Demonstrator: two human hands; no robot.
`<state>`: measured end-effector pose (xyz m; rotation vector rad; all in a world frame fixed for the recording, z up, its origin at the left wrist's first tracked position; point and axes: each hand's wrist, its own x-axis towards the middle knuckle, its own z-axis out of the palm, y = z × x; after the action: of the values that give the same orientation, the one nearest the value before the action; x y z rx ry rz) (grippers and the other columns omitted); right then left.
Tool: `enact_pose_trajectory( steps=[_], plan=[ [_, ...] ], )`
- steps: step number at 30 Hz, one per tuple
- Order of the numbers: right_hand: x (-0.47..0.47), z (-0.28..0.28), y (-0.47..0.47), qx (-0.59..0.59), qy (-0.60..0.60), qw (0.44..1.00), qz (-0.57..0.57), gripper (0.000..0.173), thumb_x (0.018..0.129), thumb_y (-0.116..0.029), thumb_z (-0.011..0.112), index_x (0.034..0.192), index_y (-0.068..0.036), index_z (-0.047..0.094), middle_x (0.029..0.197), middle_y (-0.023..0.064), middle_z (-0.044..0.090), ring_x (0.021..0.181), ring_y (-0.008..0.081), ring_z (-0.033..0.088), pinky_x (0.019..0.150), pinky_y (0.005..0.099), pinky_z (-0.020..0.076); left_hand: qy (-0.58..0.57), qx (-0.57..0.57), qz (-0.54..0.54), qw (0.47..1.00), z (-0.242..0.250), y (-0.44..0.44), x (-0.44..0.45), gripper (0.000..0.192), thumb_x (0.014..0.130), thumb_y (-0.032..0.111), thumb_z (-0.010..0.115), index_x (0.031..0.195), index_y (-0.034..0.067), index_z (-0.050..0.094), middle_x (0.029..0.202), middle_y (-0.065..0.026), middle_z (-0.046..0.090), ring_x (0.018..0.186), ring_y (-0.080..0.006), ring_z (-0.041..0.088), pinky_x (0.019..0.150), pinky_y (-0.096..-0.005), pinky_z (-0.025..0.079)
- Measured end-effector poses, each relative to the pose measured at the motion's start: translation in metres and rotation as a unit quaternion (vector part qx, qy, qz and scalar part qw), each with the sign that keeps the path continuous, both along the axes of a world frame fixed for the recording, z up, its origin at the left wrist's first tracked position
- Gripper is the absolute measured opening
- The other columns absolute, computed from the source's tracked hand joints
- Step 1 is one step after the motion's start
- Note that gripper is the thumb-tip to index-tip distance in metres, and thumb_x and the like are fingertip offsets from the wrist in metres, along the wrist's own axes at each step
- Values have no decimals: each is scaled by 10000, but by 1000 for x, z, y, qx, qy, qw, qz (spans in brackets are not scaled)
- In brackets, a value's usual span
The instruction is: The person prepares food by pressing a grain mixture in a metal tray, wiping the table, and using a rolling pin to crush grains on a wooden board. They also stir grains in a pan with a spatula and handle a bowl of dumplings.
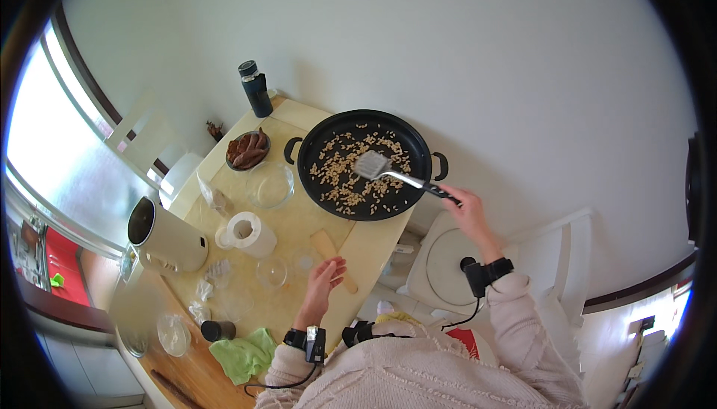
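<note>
A wide black two-handled pan (313,196) stands at the table's far right, with pale seeds or small nuts (339,171) strewn over its bottom. My right hand (466,207) grips the black handle of a metal turner (406,177). The turner's slightly blurred blade is over the seeds near the pan's middle; I cannot tell whether it touches the bottom. My left hand (325,283) holds nothing, its fingers loosely bent. It is over the near side of the table, beside and partly covering a flat wooden spatula (325,243).
Left of the pan are a glass bowl (270,185), a bowl of sweet potatoes (249,150) and a dark bottle (256,89). Nearer stand a paper roll (255,235), a white electric kettle (173,238), a dark jar (218,330) and a green cloth (243,356). A white chair (448,263) is at right.
</note>
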<state>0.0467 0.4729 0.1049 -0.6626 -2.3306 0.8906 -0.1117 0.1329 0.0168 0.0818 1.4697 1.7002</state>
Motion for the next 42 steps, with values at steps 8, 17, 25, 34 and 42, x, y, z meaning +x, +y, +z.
enact_pose_trajectory(
  steps=[8, 17, 25, 34, 42],
  plan=[
    [-42, -32, 5, 17, 38, 998, -39, 315, 891, -134, 685, 1203, -93, 700, 882, 154, 691, 696, 264, 628, 663, 380, 501, 11, -5, 14, 1000, 7, -4, -1, 329, 1037, 283, 533, 1270, 68, 620, 1248, -57, 667, 1122, -168, 619, 928, -315, 477],
    [2, -27, 18, -86, -28, 996, 14, 325, 889, -158, 683, 1209, -122, 716, 848, 115, 690, 648, 171, 559, 628, 311, 468, 3, -3, 21, 1000, 0, -4, 1, 337, 1033, 291, 543, 1276, 70, 620, 1257, -60, 664, 1129, -168, 616, 928, -311, 478],
    [28, 5, 28, -144, -10, 989, 31, 338, 877, -114, 704, 1215, -121, 716, 830, 77, 678, 676, 138, 565, 635, 295, 469, 0, -2, 10, 1000, 0, 2, -1, 318, 1042, 280, 527, 1265, 71, 617, 1250, -60, 661, 1130, -173, 617, 935, -322, 487],
    [26, 38, 45, -8, -68, 998, 2, 334, 863, -109, 705, 1197, -89, 714, 827, 102, 685, 646, 138, 559, 620, 300, 473, -5, 8, 8, 1000, 0, 3, 0, 319, 1036, 284, 538, 1264, 79, 627, 1252, -50, 667, 1126, -159, 616, 926, -308, 475],
    [28, 3, 41, -79, -46, 996, -13, 301, 901, -174, 688, 1192, -102, 718, 855, 108, 708, 635, 153, 562, 608, 310, 477, -8, 6, 12, 1000, -2, -1, -2, 321, 1035, 288, 543, 1265, 81, 628, 1252, -49, 667, 1122, -155, 617, 925, -303, 474]
  ],
)
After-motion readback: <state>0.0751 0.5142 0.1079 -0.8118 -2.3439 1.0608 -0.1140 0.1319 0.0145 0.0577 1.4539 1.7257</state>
